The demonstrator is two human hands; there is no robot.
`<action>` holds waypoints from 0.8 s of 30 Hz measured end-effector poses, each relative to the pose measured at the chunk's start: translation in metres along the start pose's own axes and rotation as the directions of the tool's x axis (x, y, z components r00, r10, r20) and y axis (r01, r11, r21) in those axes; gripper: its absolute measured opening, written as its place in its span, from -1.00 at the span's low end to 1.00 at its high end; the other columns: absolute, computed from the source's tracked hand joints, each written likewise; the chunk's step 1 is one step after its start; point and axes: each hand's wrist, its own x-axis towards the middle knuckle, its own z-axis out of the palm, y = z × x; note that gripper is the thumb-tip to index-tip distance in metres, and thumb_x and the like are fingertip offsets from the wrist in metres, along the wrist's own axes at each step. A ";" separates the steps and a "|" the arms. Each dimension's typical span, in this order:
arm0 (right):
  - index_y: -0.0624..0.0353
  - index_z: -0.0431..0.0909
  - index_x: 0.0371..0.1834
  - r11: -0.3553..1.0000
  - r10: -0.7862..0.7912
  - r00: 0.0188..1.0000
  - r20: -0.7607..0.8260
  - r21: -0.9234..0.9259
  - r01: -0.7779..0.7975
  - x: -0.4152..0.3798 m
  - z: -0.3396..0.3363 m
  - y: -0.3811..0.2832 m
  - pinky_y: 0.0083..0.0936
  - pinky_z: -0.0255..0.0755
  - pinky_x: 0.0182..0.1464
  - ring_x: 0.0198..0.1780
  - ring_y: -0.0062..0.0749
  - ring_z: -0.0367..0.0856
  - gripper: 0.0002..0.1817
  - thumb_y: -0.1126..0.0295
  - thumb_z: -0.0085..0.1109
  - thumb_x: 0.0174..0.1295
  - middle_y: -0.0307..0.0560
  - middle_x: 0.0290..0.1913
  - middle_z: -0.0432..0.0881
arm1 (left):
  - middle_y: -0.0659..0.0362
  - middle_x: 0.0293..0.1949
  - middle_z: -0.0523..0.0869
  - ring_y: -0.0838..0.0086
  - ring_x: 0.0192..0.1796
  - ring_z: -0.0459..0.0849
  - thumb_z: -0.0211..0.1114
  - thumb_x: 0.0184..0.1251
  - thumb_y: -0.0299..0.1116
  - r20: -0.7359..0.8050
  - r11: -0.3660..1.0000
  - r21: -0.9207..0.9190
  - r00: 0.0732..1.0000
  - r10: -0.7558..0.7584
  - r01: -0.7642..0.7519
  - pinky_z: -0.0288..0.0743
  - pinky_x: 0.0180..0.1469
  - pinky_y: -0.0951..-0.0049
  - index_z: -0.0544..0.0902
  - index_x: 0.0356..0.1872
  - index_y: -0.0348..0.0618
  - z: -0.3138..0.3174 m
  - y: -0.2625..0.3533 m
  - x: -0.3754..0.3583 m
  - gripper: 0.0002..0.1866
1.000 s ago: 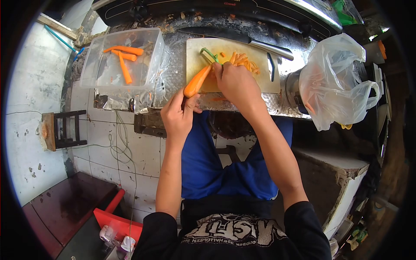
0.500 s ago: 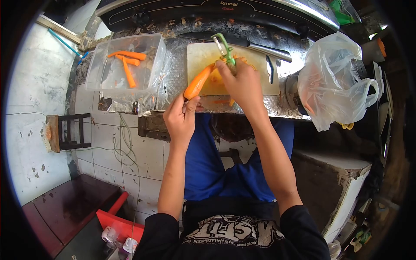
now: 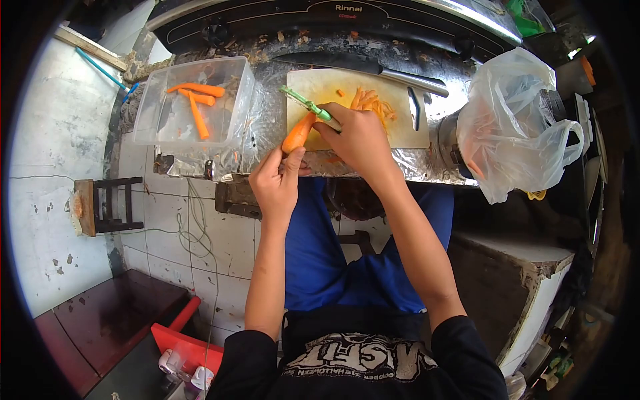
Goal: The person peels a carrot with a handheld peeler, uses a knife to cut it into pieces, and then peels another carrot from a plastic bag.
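Note:
My left hand [image 3: 277, 179] is closed round the lower end of a carrot [image 3: 298, 135], which tilts up to the right at the near left edge of the cutting board [image 3: 308, 85]. In my right hand [image 3: 357, 137] is a green vegetable peeler [image 3: 308, 104], its head pointing to the upper left, just above the carrot's upper end. My right fingers partly hide the peeler's handle and the carrot's tip. Orange peelings [image 3: 375, 107] lie heaped on the board beyond my right hand.
A clear plastic box [image 3: 152, 127] with several carrots [image 3: 199, 117] stands at left. A large knife [image 3: 380, 69] lies behind the board. At right, a plastic bag [image 3: 510, 127] hangs over the counter edge. The stove [image 3: 280, 15] borders the back.
My right hand and the peeler have moved left and down, and the peeler has turned to point left. More of the peelings show now. My left hand stays nearly in place.

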 end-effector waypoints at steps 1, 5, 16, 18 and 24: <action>0.17 0.72 -0.06 1.000 -0.025 0.999 -0.034 0.000 0.025 0.000 0.002 0.003 -0.26 0.53 -0.33 -0.45 -0.01 0.71 -0.71 0.28 0.41 0.21 0.13 -0.50 0.68 | 0.17 -0.39 0.69 0.57 -0.41 0.75 0.38 0.45 -0.37 0.003 0.999 -0.050 1.000 -0.021 0.021 0.75 -0.38 0.52 0.69 -0.07 -0.51 -0.001 0.000 0.000 -0.71; 0.17 0.75 -0.13 0.999 -0.035 0.995 -0.089 0.033 0.038 0.002 0.002 0.012 -0.29 0.52 -0.36 -0.48 -0.03 0.70 -0.78 0.30 0.39 0.24 0.11 -0.52 0.68 | 0.18 -0.40 0.67 0.58 -0.41 0.75 0.38 0.45 -0.38 0.015 0.997 -0.071 1.000 0.006 -0.005 0.75 -0.38 0.52 0.68 -0.11 -0.53 -0.001 0.001 0.000 -0.71; 0.18 0.76 -0.16 0.982 -0.092 0.994 0.058 0.172 0.081 -0.002 -0.002 0.010 -0.32 0.48 -0.40 -0.54 -0.17 0.68 -0.79 0.29 0.38 0.26 0.11 -0.55 0.64 | 0.16 -0.43 0.67 0.58 -0.42 0.74 0.42 0.41 -0.42 -0.017 0.999 -0.016 0.999 0.027 -0.027 0.72 -0.41 0.53 0.70 -0.15 -0.51 0.001 0.001 0.001 -0.75; 0.19 0.76 -0.17 0.986 -0.091 0.996 -0.001 0.142 0.090 -0.003 -0.003 0.013 -0.32 0.47 -0.41 -0.56 -0.20 0.68 -0.78 0.28 0.39 0.25 0.12 -0.56 0.63 | 0.16 -0.43 0.67 0.58 -0.43 0.74 0.42 0.41 -0.42 -0.016 0.999 -0.015 0.999 0.030 -0.030 0.72 -0.41 0.53 0.70 -0.15 -0.50 0.001 0.001 0.001 -0.75; 0.31 0.67 -0.32 0.981 0.192 0.976 -0.099 0.026 -0.190 0.001 -0.025 0.009 -0.17 0.50 -0.40 -0.50 0.09 0.67 -0.75 0.29 0.40 0.22 0.19 -0.55 0.64 | 0.16 -0.40 0.71 0.60 -0.43 0.73 0.42 0.40 -0.46 -0.056 0.999 -0.035 0.998 0.005 -0.007 0.70 -0.43 0.54 0.70 0.07 -0.43 0.006 0.002 0.002 -0.69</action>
